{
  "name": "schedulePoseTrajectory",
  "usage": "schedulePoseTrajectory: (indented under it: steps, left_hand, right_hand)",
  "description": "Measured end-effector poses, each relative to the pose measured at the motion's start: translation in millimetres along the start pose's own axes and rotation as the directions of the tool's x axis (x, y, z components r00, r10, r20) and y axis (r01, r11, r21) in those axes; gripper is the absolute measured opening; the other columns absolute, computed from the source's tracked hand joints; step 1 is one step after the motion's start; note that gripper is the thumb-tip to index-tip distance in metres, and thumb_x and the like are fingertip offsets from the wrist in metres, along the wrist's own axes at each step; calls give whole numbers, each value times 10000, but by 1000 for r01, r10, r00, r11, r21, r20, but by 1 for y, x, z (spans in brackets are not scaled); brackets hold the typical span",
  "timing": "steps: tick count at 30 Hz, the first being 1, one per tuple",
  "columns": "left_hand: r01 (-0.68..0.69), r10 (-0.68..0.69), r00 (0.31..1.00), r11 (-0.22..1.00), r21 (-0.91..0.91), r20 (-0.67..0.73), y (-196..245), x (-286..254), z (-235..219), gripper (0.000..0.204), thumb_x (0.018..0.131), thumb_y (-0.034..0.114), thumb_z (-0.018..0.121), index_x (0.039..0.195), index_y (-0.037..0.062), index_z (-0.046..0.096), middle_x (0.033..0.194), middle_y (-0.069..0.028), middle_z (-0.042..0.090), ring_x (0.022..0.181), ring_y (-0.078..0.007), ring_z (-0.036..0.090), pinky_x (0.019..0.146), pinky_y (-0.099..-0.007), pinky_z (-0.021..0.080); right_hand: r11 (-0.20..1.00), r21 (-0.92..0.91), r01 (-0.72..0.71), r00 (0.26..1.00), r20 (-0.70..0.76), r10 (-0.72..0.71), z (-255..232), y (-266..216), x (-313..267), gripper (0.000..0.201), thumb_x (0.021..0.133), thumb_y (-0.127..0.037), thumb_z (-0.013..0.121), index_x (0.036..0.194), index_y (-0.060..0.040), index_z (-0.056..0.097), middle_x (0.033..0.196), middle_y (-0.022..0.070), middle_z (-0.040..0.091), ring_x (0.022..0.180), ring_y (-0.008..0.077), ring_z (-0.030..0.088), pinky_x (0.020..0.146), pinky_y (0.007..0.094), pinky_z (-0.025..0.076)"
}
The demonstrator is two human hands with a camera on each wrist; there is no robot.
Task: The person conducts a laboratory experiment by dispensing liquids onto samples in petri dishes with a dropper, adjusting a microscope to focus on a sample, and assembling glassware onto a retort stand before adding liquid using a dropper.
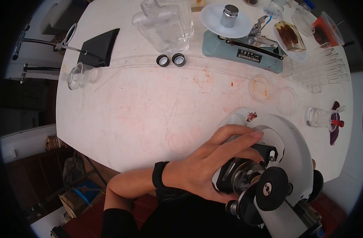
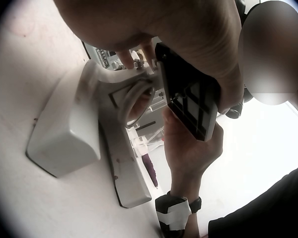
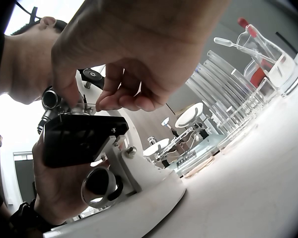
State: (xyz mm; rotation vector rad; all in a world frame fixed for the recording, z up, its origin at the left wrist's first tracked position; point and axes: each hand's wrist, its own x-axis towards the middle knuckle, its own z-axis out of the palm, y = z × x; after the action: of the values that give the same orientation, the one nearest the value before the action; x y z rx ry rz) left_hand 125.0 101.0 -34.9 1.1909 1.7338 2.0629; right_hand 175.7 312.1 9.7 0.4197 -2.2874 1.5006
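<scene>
Head view: one microscope, two hands, two black rings.

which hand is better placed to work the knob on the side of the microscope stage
Likely the left hand: it already wraps the microscope stage from the side, beside the knob. The right hand pinches above the stage.

Black nameplate on front of balance scale base: white print, several lines, too small to read. Same plate in right wrist view: blurred, illegible. No other text, brand, number or sign readable on anything else.
</scene>
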Motion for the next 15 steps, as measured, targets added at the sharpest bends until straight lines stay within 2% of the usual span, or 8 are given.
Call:
schedulePoseTrajectory:
  steps: [5, 15]
  left_hand:
    - [0, 0, 1000, 1000, 5, 1, 0, 0, 0, 1042, 712, 149, 851, 1517, -38, 217, 1041, -174, 715, 1248, -408, 494, 1019, -517, 377]
    - [-34, 34, 999, 999, -8, -33, -1, 0, 3, 893, 727, 159, 842, 1460, -26, 365, 978, -193, 733, 1250, -407, 485, 982, -494, 440]
  right_hand:
    - [1000, -6, 5, 1000, -7, -5, 0, 0, 0, 283, 677, -132, 761, 618, -21, 508, 613, 49, 548, 565, 184, 447, 482, 281, 295]
    - [1000, -9, -9, 1000, -19, 9, 3, -2, -3, 302, 694, -139, 779, 633, -27, 505, 614, 45, 551, 568, 177, 448, 479, 271, 302]
